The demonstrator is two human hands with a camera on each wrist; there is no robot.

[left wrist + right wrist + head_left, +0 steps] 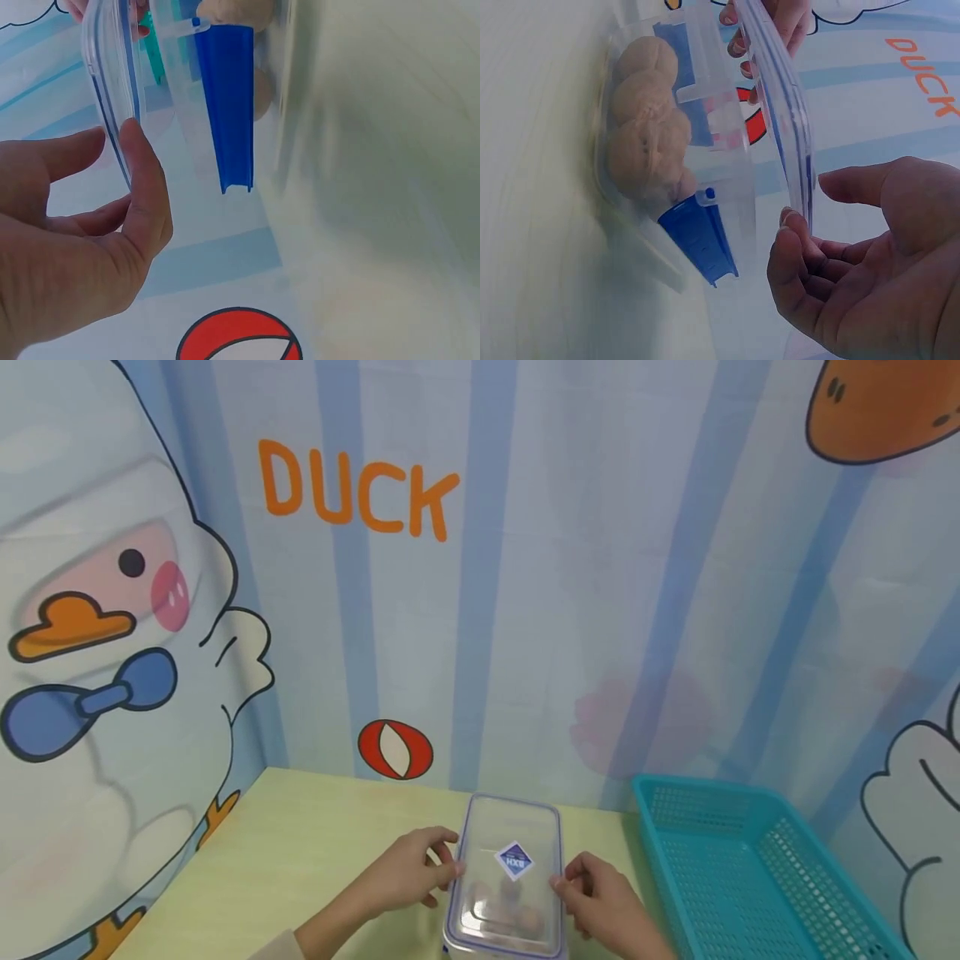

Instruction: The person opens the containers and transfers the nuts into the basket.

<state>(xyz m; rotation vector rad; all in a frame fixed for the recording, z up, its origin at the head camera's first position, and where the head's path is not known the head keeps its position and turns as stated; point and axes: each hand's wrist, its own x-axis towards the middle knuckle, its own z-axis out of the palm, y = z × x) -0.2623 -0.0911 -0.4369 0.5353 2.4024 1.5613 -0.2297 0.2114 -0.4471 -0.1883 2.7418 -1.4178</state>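
L hand [412,867] and R hand [606,900] pinch opp. long edges of clear lid [512,862], held just above plastic container [733,161] on surface [352,810]. Caution: slip or uneven mvmt. on one side could tilt lid, knocking blue latch flap [229,105] or shifting container.

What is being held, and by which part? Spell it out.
The clear lid, by its long edges: the left hand pinches one, the right hand the opposite one.
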